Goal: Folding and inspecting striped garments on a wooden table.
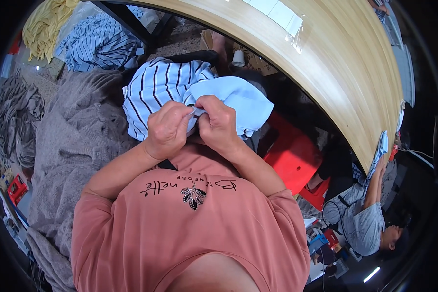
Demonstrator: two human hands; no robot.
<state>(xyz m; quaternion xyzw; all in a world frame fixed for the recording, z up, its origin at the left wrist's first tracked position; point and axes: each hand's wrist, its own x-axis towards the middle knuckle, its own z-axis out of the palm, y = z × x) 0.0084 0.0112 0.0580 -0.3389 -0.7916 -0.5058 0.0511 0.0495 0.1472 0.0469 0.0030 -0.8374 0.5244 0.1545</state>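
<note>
A light blue garment (153, 85) with dark stripes lies bunched over my lap, and a plain light blue panel (248, 100) of it spreads out to the right. My left hand (169, 127) is closed, pinching a small whitish edge of the cloth between thumb and finger. Close beside it, my right hand (218, 124) is also closed, gripping the same garment with thumb and bent forefinger. Between the fingertips a small dark round spot shows, too small to name for certain. The hands nearly touch, and the cloth under them is partly hidden.
A wooden table (345, 63) curves across the upper right. Grey fabric (82, 121) is heaped at my left, with striped cloth (100, 41) and yellow cloth (48, 27) behind. A red stool (294, 155) stands at my right. Another person (370, 219) handles striped cloth at the table's far end.
</note>
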